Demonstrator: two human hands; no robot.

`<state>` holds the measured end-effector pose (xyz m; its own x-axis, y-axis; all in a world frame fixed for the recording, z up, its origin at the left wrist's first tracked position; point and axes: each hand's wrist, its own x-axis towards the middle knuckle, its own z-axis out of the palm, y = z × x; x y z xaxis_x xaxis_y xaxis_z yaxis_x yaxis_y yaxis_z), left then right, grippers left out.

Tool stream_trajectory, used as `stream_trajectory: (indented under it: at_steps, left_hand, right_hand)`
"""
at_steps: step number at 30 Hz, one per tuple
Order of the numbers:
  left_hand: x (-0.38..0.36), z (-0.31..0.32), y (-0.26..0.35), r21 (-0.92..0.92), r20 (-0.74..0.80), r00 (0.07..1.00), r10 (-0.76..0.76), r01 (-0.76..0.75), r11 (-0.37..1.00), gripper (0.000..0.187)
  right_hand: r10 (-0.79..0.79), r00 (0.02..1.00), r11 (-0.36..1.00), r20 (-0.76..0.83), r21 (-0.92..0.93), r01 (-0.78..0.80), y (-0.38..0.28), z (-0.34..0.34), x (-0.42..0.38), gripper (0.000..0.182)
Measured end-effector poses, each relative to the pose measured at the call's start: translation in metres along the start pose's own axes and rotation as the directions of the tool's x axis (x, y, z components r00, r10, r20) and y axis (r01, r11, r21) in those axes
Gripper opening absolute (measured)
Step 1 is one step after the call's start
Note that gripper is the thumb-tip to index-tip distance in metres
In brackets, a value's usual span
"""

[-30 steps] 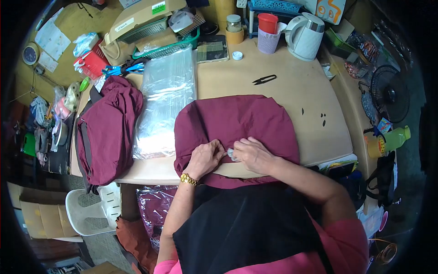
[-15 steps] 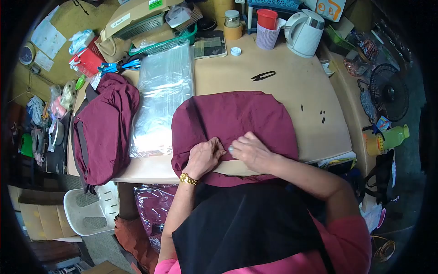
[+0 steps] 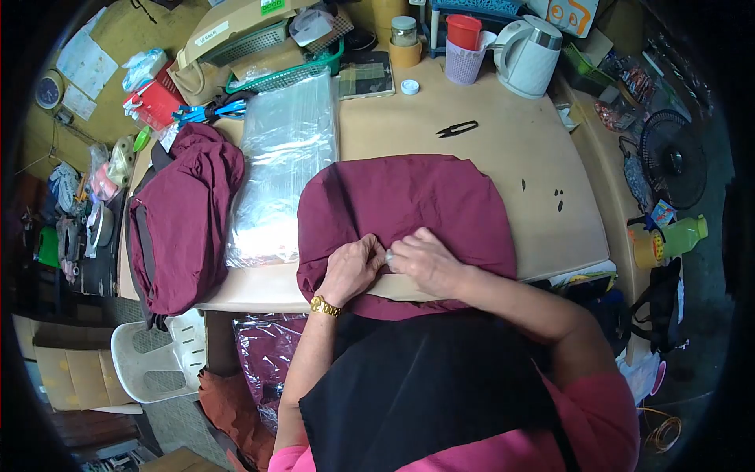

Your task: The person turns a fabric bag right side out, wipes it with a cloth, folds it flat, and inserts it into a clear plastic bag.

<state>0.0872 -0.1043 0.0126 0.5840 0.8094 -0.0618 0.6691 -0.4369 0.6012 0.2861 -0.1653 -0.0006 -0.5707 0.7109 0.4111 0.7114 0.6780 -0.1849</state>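
Observation:
A maroon fabric bag (image 3: 409, 189) lies in front of me at the table's near edge. My left hand (image 3: 352, 269), with a gold watch at the wrist, pinches the bag's cloth near its lower middle. Close beside it, my right hand (image 3: 425, 266) is closed with bent fingers on the same stretch of cloth. The fingertips of both hands nearly meet, and what lies between them is hidden. Below the hands a strip of tan shows beside the bag's near edge.
A second maroon bag (image 3: 177, 228) lies left, beside a stack of clear plastic sleeves (image 3: 287, 157). Black thread snips (image 3: 458, 128) and small dark bits (image 3: 559, 197) are on the table (image 3: 543, 149). A white kettle (image 3: 525, 63) stands at the back right.
My right hand has shifted slightly left, bringing its fingertips nearer to my left hand. The bag stays in about the same place.

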Motion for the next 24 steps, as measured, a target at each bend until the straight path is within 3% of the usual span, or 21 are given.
stream_trajectory:
  at_steps: [6,8,10,15,21,24]
  left_hand:
    - [0.0,-0.002,0.005,-0.052,0.03,0.999,-0.016,0.018,0.998,0.023]
    - [-0.001,0.002,0.0,-0.06,0.026,1.0,0.002,-0.001,0.998,0.023]
    - [0.001,0.003,-0.003,0.053,0.009,1.0,0.005,-0.005,0.999,0.023]
    - [-0.002,0.001,0.003,-0.026,0.026,1.0,-0.012,0.012,1.0,0.021]
    - [0.0,0.002,-0.003,0.036,-0.043,0.999,0.02,-0.019,0.999,0.023]
    - [-0.006,-0.009,0.001,-0.122,0.085,0.995,-0.057,0.067,0.99,0.024]
  right_hand:
    - [0.029,0.994,0.999,0.103,-0.049,-0.025,0.012,-0.053,-0.016,0.008]
    - [0.022,0.996,1.0,0.084,-0.017,-0.02,0.003,-0.029,-0.002,0.009]
    - [0.025,0.998,1.0,-0.055,-0.008,-0.025,-0.003,0.002,0.01,0.009]
    - [0.055,0.997,0.998,0.047,-0.046,-0.053,0.008,-0.021,-0.007,0.01]
    - [0.076,0.997,0.996,0.013,0.036,-0.077,0.002,0.001,0.007,0.009]
    - [0.097,0.995,0.994,0.019,0.052,-0.098,0.012,-0.006,-0.012,0.007]
